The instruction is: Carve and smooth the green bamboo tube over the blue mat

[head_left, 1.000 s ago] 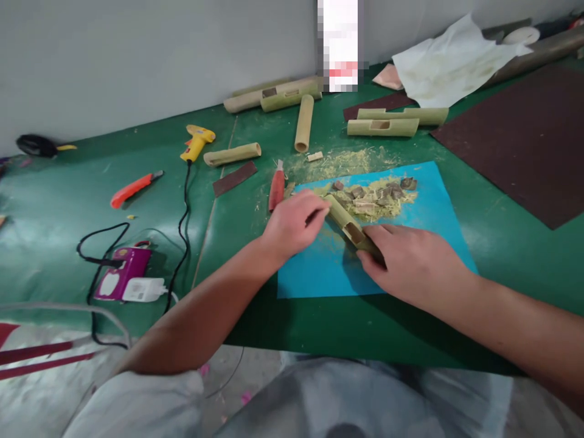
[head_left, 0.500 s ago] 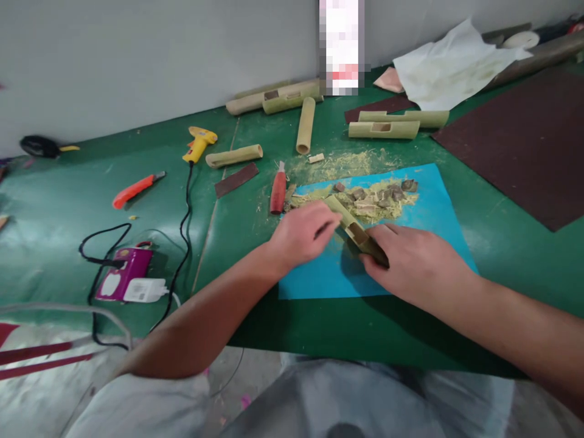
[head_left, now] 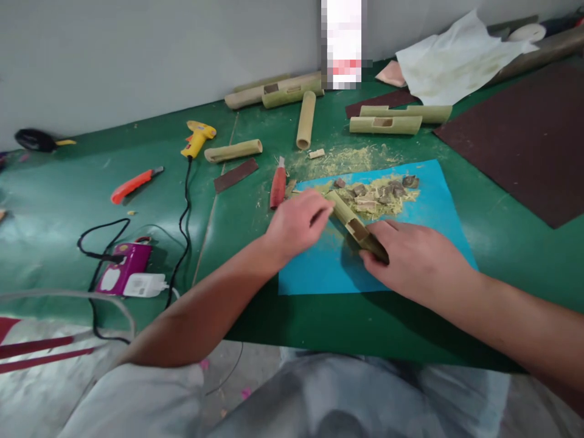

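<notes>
My right hand (head_left: pixel 417 258) is wrapped round the lower end of a bamboo tube (head_left: pixel 345 212), which slants up and left over a blue sheet (head_left: pixel 314 277). A rectangular notch in the tube's upper side lies just beyond my right fingers. Close to the tube's far end, my left hand (head_left: pixel 298 222) is closed with its fingers curled. Something dark shows between its fingers and thumb, but I cannot tell whether it is an object or shadow. Shavings and bamboo chips (head_left: pixel 383 194) are heaped on the sheet behind the tube. A red-handled knife (head_left: pixel 278 185) lies behind my left hand.
More bamboo tubes (head_left: pixel 385 125) lie towards the wall. To the left are a yellow glue gun (head_left: pixel 198 140), an orange utility knife (head_left: pixel 134 185) and a purple power strip (head_left: pixel 130 267) with cords. A large dark brown sheet (head_left: pixel 524 140) covers the right side.
My left hand has shifted slightly up and left along the tube, from near the notch towards the far end. My right hand keeps its hold, and the view has tilted a little.
</notes>
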`<move>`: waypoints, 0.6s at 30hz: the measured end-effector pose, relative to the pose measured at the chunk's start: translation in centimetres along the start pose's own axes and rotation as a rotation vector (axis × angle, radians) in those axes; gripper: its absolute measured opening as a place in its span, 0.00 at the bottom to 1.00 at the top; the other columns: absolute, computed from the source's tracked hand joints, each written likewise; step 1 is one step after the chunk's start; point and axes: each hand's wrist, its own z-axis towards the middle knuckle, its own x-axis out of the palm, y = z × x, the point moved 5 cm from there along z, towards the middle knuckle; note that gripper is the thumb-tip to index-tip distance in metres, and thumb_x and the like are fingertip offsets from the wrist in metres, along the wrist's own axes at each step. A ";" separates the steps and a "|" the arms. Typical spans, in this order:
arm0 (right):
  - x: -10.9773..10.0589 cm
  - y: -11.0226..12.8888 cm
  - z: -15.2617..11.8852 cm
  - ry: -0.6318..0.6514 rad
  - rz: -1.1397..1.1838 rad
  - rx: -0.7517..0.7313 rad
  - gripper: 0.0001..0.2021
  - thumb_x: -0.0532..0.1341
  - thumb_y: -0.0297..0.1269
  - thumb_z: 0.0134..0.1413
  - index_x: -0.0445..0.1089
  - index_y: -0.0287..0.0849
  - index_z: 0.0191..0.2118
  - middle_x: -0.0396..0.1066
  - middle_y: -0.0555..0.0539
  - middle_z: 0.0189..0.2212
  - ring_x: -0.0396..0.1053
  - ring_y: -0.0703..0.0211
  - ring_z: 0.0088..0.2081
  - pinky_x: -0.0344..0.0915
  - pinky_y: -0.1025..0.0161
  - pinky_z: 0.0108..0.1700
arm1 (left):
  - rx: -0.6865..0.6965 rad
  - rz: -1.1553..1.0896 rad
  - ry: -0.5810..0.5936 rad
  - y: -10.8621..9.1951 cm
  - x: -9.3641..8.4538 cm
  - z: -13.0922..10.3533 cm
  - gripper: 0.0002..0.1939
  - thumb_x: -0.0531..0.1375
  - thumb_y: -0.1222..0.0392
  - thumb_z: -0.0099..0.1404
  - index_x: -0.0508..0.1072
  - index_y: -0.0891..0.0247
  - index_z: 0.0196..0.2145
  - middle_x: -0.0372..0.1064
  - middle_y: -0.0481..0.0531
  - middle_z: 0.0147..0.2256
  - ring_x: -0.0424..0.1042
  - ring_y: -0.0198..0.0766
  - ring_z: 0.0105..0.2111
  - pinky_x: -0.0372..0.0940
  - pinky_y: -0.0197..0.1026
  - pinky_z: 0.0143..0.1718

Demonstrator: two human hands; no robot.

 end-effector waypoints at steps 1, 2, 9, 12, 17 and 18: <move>0.0 0.0 0.0 0.002 -0.002 0.005 0.07 0.60 0.37 0.62 0.73 0.42 0.38 0.76 0.44 0.33 0.69 0.56 0.29 0.48 0.59 0.28 | -0.016 0.016 -0.017 0.1 -0.1 0.0 0.10 0.57 0.63 0.76 0.78 0.64 0.38 0.77 0.53 0.34 0.76 0.39 0.35 0.71 0.40 0.39; 0.0 0.1 0.0 0.008 -0.005 0.006 0.07 0.60 0.37 0.62 0.73 0.42 0.38 0.76 0.44 0.33 0.69 0.56 0.29 0.48 0.59 0.28 | -0.009 0.018 -0.011 0.1 0.0 0.0 0.10 0.57 0.62 0.76 0.78 0.64 0.39 0.77 0.53 0.34 0.76 0.39 0.35 0.71 0.40 0.39; 0.1 0.0 0.0 0.047 -0.020 0.012 0.08 0.58 0.38 0.64 0.73 0.41 0.40 0.77 0.42 0.36 0.70 0.54 0.31 0.49 0.59 0.29 | -0.003 0.001 -0.050 0.3 -0.1 0.1 0.11 0.58 0.61 0.76 0.78 0.63 0.37 0.76 0.52 0.32 0.75 0.38 0.33 0.71 0.39 0.38; 0.2 0.0 -0.1 0.048 -0.024 0.004 0.08 0.58 0.38 0.64 0.72 0.42 0.39 0.77 0.42 0.35 0.70 0.54 0.31 0.49 0.59 0.29 | 0.038 -0.051 0.027 0.1 0.2 0.1 0.10 0.57 0.61 0.77 0.78 0.63 0.40 0.77 0.53 0.34 0.76 0.38 0.35 0.72 0.39 0.40; 0.1 0.0 0.0 0.026 -0.014 0.004 0.07 0.58 0.38 0.62 0.72 0.42 0.38 0.77 0.42 0.35 0.69 0.55 0.30 0.49 0.59 0.29 | 0.028 -0.025 0.010 0.2 0.0 0.1 0.10 0.57 0.61 0.76 0.77 0.63 0.38 0.78 0.53 0.35 0.76 0.39 0.36 0.72 0.40 0.40; 0.1 0.0 0.0 0.028 -0.016 0.005 0.07 0.59 0.38 0.62 0.72 0.42 0.38 0.77 0.43 0.34 0.69 0.55 0.30 0.49 0.59 0.29 | 0.050 -0.043 0.041 0.1 0.2 0.1 0.09 0.58 0.61 0.76 0.77 0.62 0.39 0.78 0.53 0.35 0.77 0.39 0.36 0.73 0.40 0.40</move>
